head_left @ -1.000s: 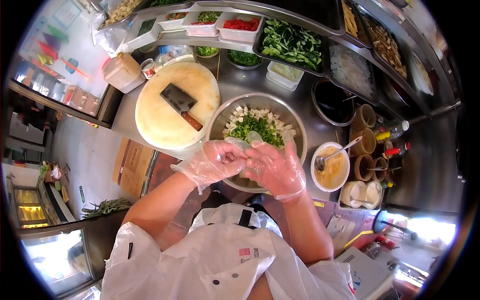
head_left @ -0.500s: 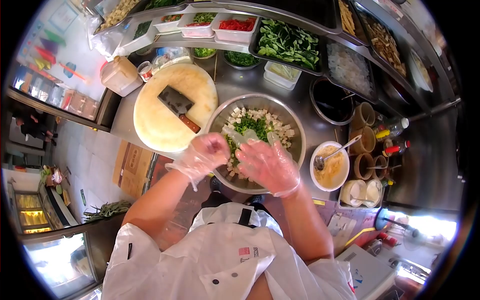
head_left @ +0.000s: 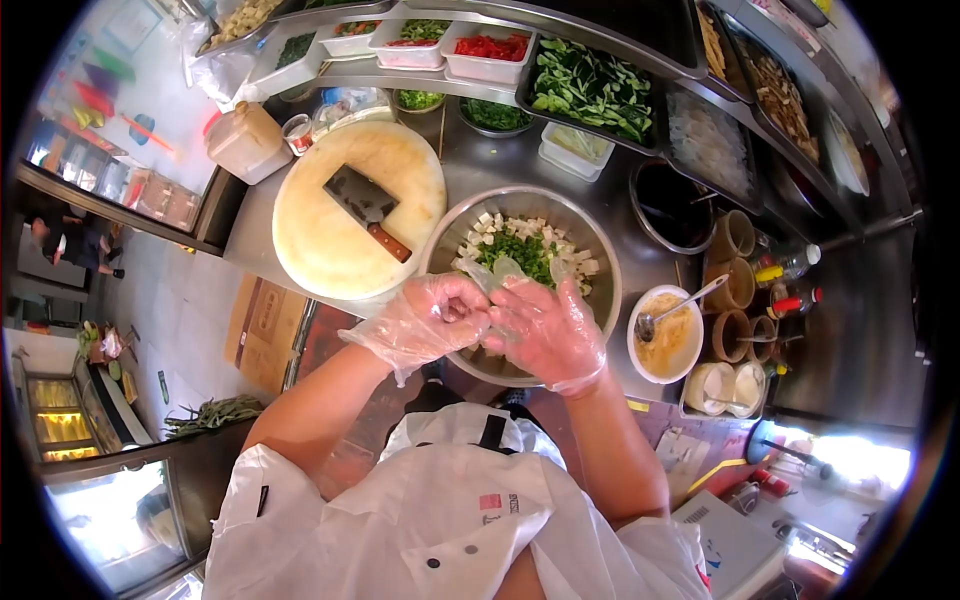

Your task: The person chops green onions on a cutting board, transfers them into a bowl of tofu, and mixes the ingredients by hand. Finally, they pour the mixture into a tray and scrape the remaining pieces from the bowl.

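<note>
Both hands wear thin clear plastic gloves and hover over the near side of a steel mixing bowl (head_left: 607,235). My left hand (head_left: 432,315) is closed in a pinch at the edge of the right hand's glove. My right hand (head_left: 545,330) has its fingers stretched out and apart, with loose glove tips beyond them. Below, the bowl holds white tofu cubes (head_left: 490,232) around a heap of chopped greens (head_left: 520,252). The hands hide the bowl's near part.
A cleaver (head_left: 360,198) lies on the round chopping board (head_left: 300,230) at left. Right of the bowl, a white bowl (head_left: 690,360) holds a spoon (head_left: 680,308) and pale paste. A dark pot (head_left: 680,205), seasoning jars (head_left: 735,285) and shelves of vegetable trays (head_left: 595,90) surround the counter.
My left hand has moved right, bringing its fingertips against the right hand's glove. My right hand stays spread. The view has shifted slightly.
</note>
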### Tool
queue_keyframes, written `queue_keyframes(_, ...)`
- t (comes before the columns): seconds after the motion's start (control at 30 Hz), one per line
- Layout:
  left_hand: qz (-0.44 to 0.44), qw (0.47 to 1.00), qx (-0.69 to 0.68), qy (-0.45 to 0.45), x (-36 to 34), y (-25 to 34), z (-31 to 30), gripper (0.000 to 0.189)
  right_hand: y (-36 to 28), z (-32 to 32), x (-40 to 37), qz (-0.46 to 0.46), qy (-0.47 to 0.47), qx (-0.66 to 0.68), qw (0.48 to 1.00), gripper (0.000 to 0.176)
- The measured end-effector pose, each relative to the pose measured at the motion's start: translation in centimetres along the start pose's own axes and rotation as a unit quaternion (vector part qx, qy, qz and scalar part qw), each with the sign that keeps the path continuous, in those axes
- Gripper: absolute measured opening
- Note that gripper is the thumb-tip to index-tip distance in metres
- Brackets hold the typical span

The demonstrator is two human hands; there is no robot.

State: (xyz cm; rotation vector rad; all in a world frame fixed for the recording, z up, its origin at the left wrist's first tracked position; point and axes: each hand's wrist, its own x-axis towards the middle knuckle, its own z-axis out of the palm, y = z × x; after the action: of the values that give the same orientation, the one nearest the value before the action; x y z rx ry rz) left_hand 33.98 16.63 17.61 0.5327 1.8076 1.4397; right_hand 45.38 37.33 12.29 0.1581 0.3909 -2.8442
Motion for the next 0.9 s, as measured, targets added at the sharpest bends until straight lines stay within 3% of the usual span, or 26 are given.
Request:
queue_keyframes(0.07,-0.017,1.0,-0.014,-0.014,-0.1,0.0,-0.4,0.014,0.2,0.1,0.1,0.0,0.019,-0.01,1.0,0.068)
queue_keyframes(0.13,-0.032,0.998,-0.04,-0.037,-0.2,-0.4,-1.0,0.014,0.5,-0.4,0.4,0.002,-0.023,0.003,1.0,0.068)
queue_keyframes(0.37,0.013,0.995,-0.097,-0.021,0.0,-2.8,-1.8,0.012,1.6,-0.5,1.4,0.013,-0.063,0.034,0.997,0.069)
queue_keyframes(0.63,-0.052,0.985,-0.165,-0.025,0.5,-3.6,-4.7,0.01,2.6,1.5,1.8,-0.013,-0.027,-0.036,0.999,0.066)
queue_keyframes(0.73,-0.024,0.972,-0.231,-0.022,0.9,-4.6,-6.0,0.009,2.3,1.2,1.7,-0.025,0.004,-0.052,0.998,0.065)
queue_keyframes(0.9,-0.041,0.98,-0.193,-0.029,1.0,-4.2,-6.1,0.011,2.5,3.1,1.5,-0.053,0.001,-0.057,0.997,0.062)
